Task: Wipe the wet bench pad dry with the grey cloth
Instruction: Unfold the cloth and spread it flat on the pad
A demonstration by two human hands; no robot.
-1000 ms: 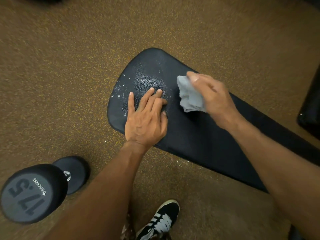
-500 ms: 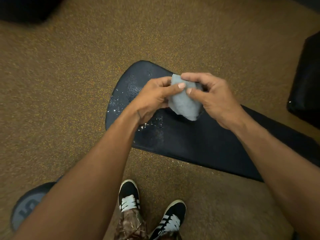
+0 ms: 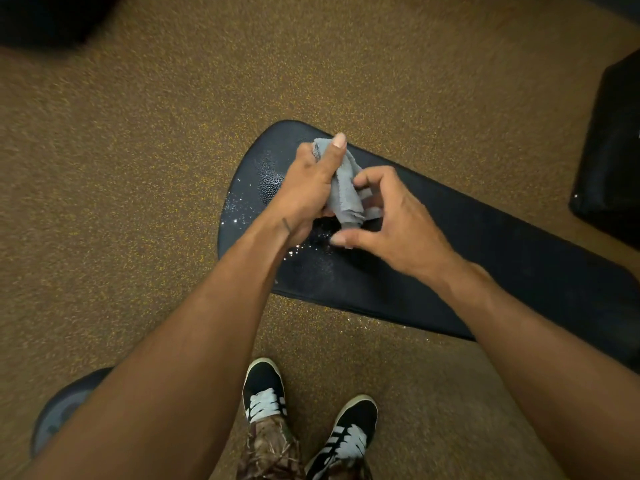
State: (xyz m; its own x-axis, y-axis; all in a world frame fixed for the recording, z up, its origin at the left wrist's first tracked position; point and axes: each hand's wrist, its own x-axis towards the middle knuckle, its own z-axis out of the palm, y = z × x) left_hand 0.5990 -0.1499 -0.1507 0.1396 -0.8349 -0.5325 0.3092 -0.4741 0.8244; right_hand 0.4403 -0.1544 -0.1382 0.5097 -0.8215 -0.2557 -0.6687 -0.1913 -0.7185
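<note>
Round grey weight (image 3: 57, 415) at bottom left is mostly behind the left forearm and blurry, can't read anything on it. Black thing (image 3: 613, 150) on the right is cut off by the edge, and there's a dark smear (image 3: 45, 19) top left, no idea what. The bench pad (image 3: 485, 251) lies flat on the speckled floor (image 3: 138, 168), far end under the right forearm.

Left hand (image 3: 304, 192) is clenched on the grey cloth (image 3: 346, 192), thumb lying up along it, held bunched just above the pad's rounded end. Right hand (image 3: 398, 223) has its fingers curled against the cloth's other side. Whether it's actually pinching, can't tell. Water drops (image 3: 242, 206) glitter beside the left wrist.
</note>
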